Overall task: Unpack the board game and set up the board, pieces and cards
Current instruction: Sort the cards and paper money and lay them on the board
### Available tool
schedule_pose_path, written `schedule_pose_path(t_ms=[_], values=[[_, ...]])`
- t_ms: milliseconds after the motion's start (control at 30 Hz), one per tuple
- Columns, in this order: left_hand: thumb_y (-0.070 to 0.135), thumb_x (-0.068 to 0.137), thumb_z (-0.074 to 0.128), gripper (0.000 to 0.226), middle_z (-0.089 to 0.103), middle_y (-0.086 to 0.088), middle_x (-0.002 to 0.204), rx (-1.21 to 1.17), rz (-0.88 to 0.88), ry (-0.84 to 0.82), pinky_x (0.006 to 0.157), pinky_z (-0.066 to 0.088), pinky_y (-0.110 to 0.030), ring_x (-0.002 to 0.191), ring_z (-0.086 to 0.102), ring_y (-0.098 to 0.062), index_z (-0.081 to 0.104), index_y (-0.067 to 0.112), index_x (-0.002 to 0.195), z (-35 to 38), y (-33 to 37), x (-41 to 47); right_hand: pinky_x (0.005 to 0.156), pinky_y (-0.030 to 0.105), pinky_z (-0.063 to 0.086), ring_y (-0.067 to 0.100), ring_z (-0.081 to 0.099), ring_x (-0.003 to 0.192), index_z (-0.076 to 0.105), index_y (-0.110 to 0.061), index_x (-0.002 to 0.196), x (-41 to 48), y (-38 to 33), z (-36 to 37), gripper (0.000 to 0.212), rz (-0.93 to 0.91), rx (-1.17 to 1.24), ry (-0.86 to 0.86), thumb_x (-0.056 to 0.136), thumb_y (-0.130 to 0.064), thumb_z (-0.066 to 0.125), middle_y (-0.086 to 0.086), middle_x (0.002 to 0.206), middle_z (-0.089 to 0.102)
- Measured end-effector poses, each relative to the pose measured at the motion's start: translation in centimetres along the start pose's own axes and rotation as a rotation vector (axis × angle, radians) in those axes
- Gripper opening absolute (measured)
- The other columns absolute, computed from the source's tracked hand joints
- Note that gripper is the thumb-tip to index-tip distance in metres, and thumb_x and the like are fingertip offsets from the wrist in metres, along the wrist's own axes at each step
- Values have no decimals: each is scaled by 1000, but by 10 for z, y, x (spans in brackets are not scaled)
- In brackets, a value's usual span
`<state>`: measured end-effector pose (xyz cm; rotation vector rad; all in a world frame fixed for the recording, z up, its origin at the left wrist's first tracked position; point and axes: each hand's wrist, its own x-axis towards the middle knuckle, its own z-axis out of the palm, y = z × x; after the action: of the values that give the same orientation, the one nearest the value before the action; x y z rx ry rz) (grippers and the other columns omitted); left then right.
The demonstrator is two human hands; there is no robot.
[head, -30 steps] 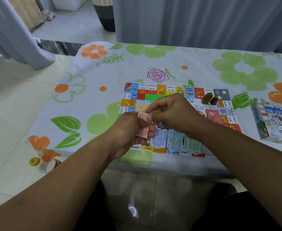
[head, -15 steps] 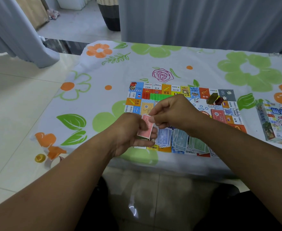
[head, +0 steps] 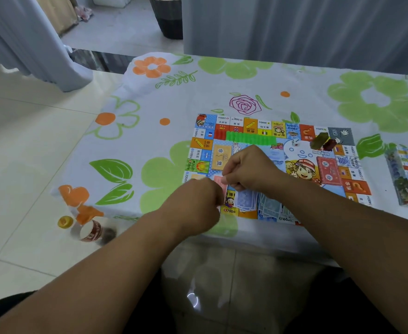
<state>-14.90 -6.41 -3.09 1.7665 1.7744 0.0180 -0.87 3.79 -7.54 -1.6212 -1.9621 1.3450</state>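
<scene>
Hands have drifted slightly apart; left hand (head: 195, 203) clutches pink cards (head: 220, 186), right hand (head: 251, 172) pinches one; board (head: 222, 162) laid, blue notes (head: 246, 201) at its 6 o'clock; dealing unfinished.

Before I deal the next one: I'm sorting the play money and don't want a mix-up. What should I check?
1. Left hand grips the pink stack: ok.
2. Right hand pinches the stack's top edge: ok.
3. Only one sheet pinched: cannot tell.
4. Board lies flat on the table: ok.
5. Free spot left of the blue notes: mostly hidden by the left hand, cannot tell.
6. Green row and red deck lie apart from both hands: ok.
</scene>
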Motion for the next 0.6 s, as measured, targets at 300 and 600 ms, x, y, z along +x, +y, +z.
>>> schedule_pose_path(t_ms=[300,600], values=[[11,90,54,40,58,-11,123,254,168,-106,92,51,-37,110,58,-28,54,11,130,25,8,1,77,34,59,9,66,67,78,-9,78,3,3,6,11,-141,-243,70,74,-13,87,-11,65,64],[16,94,54,36,57,-10,121,303,207,-65,85,47,-34,107,56,-27,51,10,130,31,8,1,80,31,55,15,69,80,78,-8,77,5,6,13,9,-180,-325,104,76,-12,85,1,83,75]])
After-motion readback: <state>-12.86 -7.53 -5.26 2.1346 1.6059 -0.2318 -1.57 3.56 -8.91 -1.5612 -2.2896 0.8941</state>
